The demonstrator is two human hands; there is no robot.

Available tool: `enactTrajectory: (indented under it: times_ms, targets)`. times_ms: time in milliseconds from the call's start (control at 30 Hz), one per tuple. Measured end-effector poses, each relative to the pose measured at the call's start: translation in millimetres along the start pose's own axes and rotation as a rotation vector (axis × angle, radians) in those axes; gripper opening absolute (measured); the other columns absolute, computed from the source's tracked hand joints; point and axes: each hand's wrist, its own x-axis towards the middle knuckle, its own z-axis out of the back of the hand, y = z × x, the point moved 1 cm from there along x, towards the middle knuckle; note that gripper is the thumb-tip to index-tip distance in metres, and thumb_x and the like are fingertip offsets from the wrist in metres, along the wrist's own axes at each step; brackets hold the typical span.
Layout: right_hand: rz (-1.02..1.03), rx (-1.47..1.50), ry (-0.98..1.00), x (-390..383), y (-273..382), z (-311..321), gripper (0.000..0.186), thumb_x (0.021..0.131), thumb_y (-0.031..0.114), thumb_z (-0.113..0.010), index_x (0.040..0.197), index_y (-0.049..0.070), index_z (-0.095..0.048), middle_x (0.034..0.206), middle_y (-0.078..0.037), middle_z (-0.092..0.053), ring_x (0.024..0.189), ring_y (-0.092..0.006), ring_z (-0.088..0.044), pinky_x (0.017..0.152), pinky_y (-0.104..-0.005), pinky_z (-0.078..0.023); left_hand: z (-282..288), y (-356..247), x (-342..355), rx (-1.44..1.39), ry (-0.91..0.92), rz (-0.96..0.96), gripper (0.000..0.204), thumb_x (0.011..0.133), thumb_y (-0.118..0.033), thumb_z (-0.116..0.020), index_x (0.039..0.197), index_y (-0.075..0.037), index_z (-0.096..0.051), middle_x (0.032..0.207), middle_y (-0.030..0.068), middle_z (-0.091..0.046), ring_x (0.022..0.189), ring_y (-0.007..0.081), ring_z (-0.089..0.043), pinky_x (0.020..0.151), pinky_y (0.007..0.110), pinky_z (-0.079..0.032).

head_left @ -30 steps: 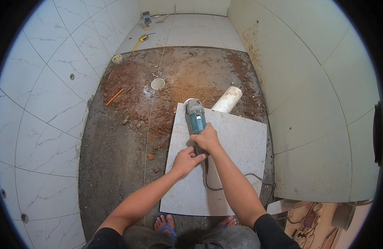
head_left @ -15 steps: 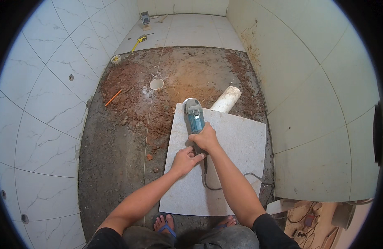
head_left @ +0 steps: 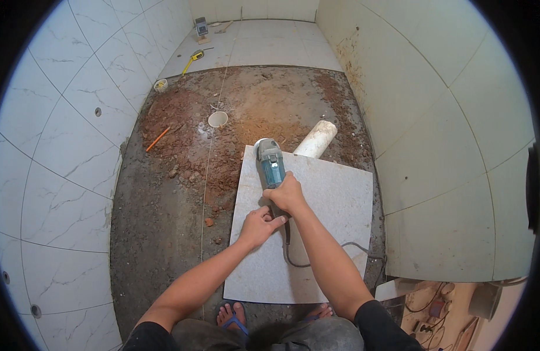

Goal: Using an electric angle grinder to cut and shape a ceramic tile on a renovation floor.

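In the head view, the angle grinder lies over the far-left part of the grey slab (head_left: 334, 210), its disc (head_left: 259, 144) at the slab's far-left corner; whether the disc touches the slab cannot be told. The right hand (head_left: 286, 193) is closed around the angle grinder (head_left: 273, 167) at its blue middle, above the slab. The left hand (head_left: 258, 227), over the slab's left part, meets the tool's dark rear end, but whether its fingers close fully round it cannot be made out. The grinder is probably heavy for its length, with most weight toward the metal head, and stiff; the blue body and the rear end look like the places to hold, well clear of the disc. The slab looks rigid, rough-faced and likely to chip at its edges. The cable (head_left: 299, 265) bends over the slab's near half and runs off its right side. A white pipe (head_left: 318, 139) lies just beyond the slab's far edge. Rough bare ground (head_left: 156, 222) with loose reddish soil spreads left of and beyond the slab; farther past it comes pale tiled floor (head_left: 270, 47). Marbled wall tiles (head_left: 65, 146) stand left of the slab, a plainer pale wall (head_left: 439, 158) right of it.
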Motion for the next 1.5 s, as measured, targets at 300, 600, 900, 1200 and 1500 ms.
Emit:
enactTrajectory:
  times_ms: [300,600,900,1200,1500]
  targets:
    - [-0.03,-0.004,0.017,0.0,2.2,2.5,0.074,0.063,0.028,-0.083,0.117,-0.013,-0.053,0.107,-0.035,-0.069,0.103,-0.0458,-0.07,0.091,-0.0446,-0.057,0.6,-2.2,0.9,-0.015,-0.02,-0.01,0.038,0.083,-0.032,-0.082,0.086,0.003,-0.068,0.073,0.009,-0.069,0.065,0.0148,-0.059,0.064,0.032,-0.049]
    - [-0.078,0.041,0.063,-0.2,1.0,3.0,0.076,0.065,0.029,-0.082,0.124,-0.008,-0.051,0.111,-0.032,-0.069,0.107,-0.0439,-0.069,0.093,-0.0464,-0.056,4.3,-40.8,-11.5,-0.028,0.01,0.048,0.026,0.091,-0.022,-0.076,0.094,0.003,-0.069,0.075,-0.0012,-0.065,0.068,0.0053,-0.051,0.063,0.025,-0.043]
    - [-0.095,0.098,0.083,-3.3,-1.1,6.0,0.076,0.063,0.03,-0.084,0.12,-0.01,-0.053,0.108,-0.033,-0.069,0.104,-0.0448,-0.07,0.092,-0.0448,-0.057,4.5,-15.5,-3.2,0.009,0.04,0.098,0.033,0.094,-0.027,-0.075,0.108,0.002,-0.068,0.079,-0.0048,-0.058,0.07,0.0043,-0.046,0.063,0.023,-0.037]
    - [-0.083,0.105,0.109,-4.0,1.4,13.2,0.075,0.064,0.028,-0.083,0.12,-0.01,-0.052,0.109,-0.031,-0.069,0.104,-0.044,-0.07,0.092,-0.0454,-0.057,4.8,-14.9,-1.8,0.074,0.033,0.106,0.033,0.093,-0.028,-0.076,0.106,0.002,-0.067,0.082,-0.0034,-0.061,0.072,0.0048,-0.048,0.065,0.023,-0.039]
    - [-0.094,0.116,0.112,-2.6,-0.2,11.7,0.075,0.064,0.026,-0.082,0.122,-0.01,-0.052,0.11,-0.03,-0.069,0.105,-0.0435,-0.07,0.092,-0.0463,-0.057,2.1,-24.2,-4.8,-0.006,0.021,0.08,0.03,0.093,-0.028,-0.076,0.097,0.0,-0.066,0.075,-0.0054,-0.053,0.068,0.0051,-0.041,0.061,0.025,-0.034]
